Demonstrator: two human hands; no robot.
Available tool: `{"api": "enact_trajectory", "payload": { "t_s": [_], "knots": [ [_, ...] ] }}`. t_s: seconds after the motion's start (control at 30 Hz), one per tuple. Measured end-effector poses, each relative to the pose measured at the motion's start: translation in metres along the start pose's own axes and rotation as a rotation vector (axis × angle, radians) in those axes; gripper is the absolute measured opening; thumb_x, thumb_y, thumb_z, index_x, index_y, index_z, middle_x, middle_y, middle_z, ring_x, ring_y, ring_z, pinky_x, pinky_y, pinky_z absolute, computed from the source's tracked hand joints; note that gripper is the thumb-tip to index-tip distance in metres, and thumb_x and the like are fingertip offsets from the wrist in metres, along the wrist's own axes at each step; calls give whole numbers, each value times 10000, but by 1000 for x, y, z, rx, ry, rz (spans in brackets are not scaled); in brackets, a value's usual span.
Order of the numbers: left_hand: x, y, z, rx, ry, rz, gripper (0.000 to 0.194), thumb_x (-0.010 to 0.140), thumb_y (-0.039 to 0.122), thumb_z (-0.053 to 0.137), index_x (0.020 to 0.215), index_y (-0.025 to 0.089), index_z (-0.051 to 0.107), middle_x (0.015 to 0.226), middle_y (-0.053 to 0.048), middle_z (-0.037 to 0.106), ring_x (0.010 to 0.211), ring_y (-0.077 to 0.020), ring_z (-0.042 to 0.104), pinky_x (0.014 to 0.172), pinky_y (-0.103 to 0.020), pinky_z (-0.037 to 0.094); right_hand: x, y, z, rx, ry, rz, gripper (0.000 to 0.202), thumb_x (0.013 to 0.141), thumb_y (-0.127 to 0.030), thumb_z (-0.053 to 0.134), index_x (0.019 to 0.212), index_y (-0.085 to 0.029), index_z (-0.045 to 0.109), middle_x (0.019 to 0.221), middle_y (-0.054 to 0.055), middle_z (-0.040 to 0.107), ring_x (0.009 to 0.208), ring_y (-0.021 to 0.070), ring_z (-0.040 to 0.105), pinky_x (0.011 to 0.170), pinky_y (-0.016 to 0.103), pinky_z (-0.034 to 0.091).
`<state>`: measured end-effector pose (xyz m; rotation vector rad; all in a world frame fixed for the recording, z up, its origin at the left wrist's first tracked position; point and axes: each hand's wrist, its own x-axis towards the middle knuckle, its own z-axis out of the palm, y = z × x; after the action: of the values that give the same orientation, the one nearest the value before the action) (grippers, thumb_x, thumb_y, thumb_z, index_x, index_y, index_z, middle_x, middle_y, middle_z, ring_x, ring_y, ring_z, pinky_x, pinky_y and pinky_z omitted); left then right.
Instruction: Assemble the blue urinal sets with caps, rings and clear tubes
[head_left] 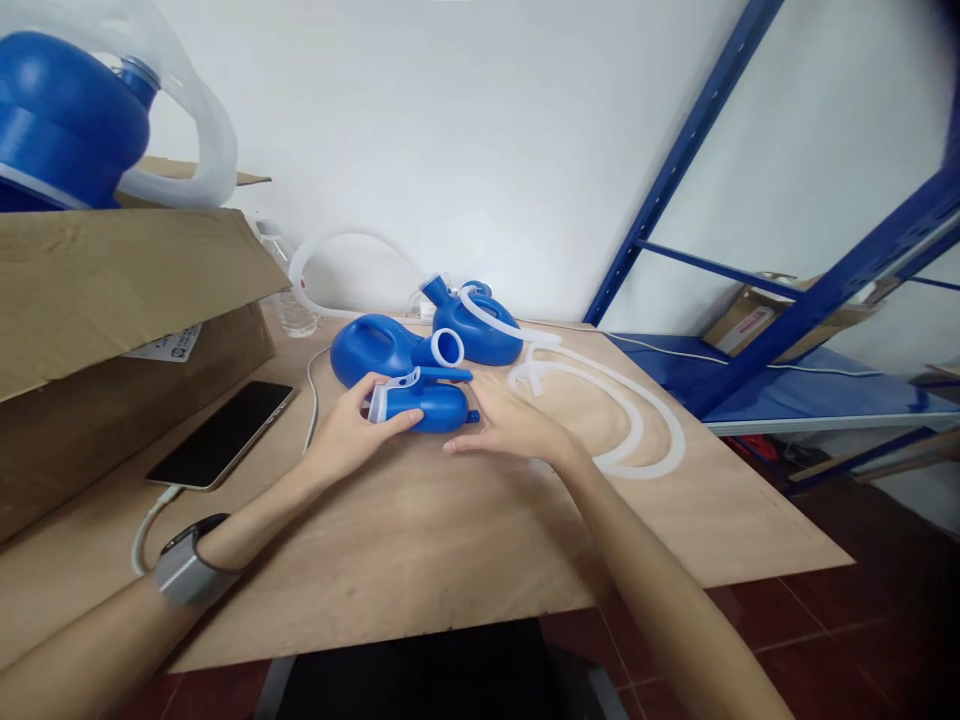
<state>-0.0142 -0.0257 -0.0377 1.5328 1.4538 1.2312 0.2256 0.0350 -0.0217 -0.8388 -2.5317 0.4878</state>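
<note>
A small blue bottle [439,408] with a long blue handle on top and a translucent collar [377,403] at its left end lies on its side between my hands. My left hand [361,425] grips it around the collar end, thumb on the blue body. My right hand [504,418] is at the nozzle end, fingers apart, thumb below the nozzle; its fingertips behind the handle are partly hidden. Just behind stands a blue jug [373,350] with a white-rimmed mouth, and a second blue jug [478,328] is near the wall.
Clear tubing [649,462] coils on the wooden table [420,540] at right. A phone [225,432] with a cable and an open cardboard box [135,290] are at left, near a plastic bottle [296,310]. Blue shelving [750,390] stands at right.
</note>
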Motion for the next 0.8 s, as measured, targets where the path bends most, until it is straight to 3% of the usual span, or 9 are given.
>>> {"api": "enact_trajectory", "payload": {
  "t_s": [0.1,0.2,0.37,0.43,0.6,0.8],
  "knots": [
    [-5,1,2,-102,-25,-59,564,734,577,825,1113,214,620,904,-4,690,624,-180,691,640,-342,593,3,-5,12,172,22,1,846,792,-502,844,1506,-256,463,1488,125,569,1371,325,554,1106,501,497],
    [-12,1,9,-93,-38,-42,564,766,574,798,1143,219,574,925,-12,681,642,-187,692,640,-347,591,2,-8,25,270,135,26,819,723,-483,899,1429,-265,545,1428,103,630,1338,330,592,1116,515,494],
    [-22,-9,23,19,94,125,466,846,483,727,1187,249,510,1120,-43,656,963,-223,687,853,-382,578,-2,-14,48,321,358,79,699,684,-467,911,1295,-259,643,1298,77,714,1223,309,671,1081,503,525],
    [-25,-12,28,6,130,157,468,858,465,720,1211,260,492,1176,-50,628,1001,-217,672,883,-387,570,-3,-15,55,328,407,91,680,669,-461,911,1267,-261,656,1263,70,729,1197,311,683,1067,508,535],
    [-28,-8,37,-52,179,252,449,875,450,726,1201,269,475,1143,-45,616,993,-211,657,882,-384,572,-7,-17,58,379,430,141,636,657,-448,895,1228,-271,678,1241,59,736,1160,313,696,1039,515,552],
    [-20,-6,37,-44,36,323,441,937,494,656,1262,280,447,1223,-74,614,1041,-233,656,904,-398,580,-11,-14,47,456,410,189,645,664,-469,900,1234,-263,680,1236,59,732,1156,303,698,1022,491,571]
  ]
}}
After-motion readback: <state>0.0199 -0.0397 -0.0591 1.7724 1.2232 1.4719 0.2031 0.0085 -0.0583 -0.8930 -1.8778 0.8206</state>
